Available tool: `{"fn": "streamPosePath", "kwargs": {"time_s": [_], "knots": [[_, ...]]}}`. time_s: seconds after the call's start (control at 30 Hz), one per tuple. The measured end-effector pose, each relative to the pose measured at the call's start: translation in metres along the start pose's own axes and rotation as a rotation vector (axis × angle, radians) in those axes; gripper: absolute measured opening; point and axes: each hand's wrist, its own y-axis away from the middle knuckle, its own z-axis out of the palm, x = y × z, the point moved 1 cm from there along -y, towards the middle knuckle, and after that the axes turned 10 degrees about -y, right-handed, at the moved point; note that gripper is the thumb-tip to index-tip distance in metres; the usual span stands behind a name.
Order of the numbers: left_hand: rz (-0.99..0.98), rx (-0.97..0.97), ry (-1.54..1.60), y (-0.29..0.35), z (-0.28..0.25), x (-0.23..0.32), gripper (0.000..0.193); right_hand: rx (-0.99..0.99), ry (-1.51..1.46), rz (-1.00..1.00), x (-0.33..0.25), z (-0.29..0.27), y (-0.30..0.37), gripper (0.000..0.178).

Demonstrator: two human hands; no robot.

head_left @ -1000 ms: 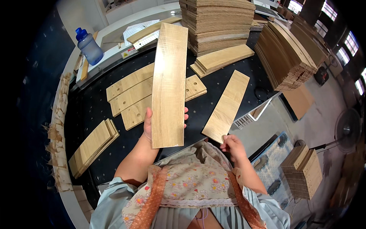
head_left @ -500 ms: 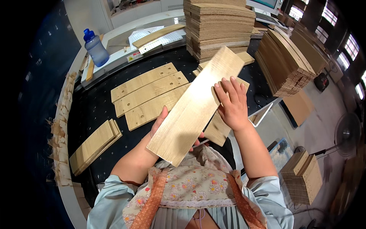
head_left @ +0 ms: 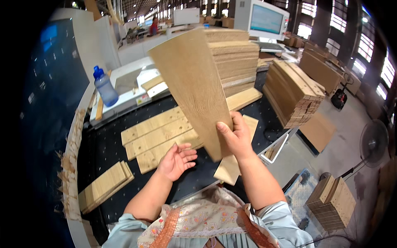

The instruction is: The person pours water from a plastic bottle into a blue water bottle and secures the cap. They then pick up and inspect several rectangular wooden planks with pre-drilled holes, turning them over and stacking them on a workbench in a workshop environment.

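Note:
My right hand [head_left: 235,134] grips a long wood-grain board [head_left: 192,87] by its lower right edge, thumb across its face. The board stands tilted up over the table, its far end leaning left. My left hand [head_left: 178,161] is apart from it, palm turned up and fingers spread, with nothing in it. Beyond that hand, several drilled boards [head_left: 144,134] lie side by side on the black table [head_left: 115,149]. Another board [head_left: 228,169] lies under my right forearm, partly hidden.
A short stack of boards [head_left: 103,186] lies at the left. Behind the held board rises a tall stack [head_left: 240,62]; another [head_left: 289,95] stands at the right. A blue bottle [head_left: 106,89] is at the back left, a monitor [head_left: 266,20] at the back. More boards [head_left: 331,202] and a fan [head_left: 372,142] are low right.
The board has swung from leaning right to standing up and leaning left. My left hand has let go of it; my right hand has gone from lying on its face to gripping its edge.

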Motion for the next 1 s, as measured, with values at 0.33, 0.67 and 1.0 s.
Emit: {"fn": "streamPosePath", "kwargs": {"time_s": [0.33, 0.67, 1.0], "knots": [[0.059, -0.242, -0.189, -0.007, 0.037, -0.015, 0.077, 0.121, -0.762, 0.459, 0.040, 0.033, 0.032, 0.030], [-0.028, -0.335, 0.096, -0.007, 0.045, -0.026, 0.102, 0.036, -0.469, 0.684, 0.044, 0.024, 0.045, 0.029], [-0.016, -0.317, 0.335, -0.012, 0.016, -0.041, 0.101, 0.584, 0.113, 0.629, 0.072, -0.130, 0.172, 0.013]]}}
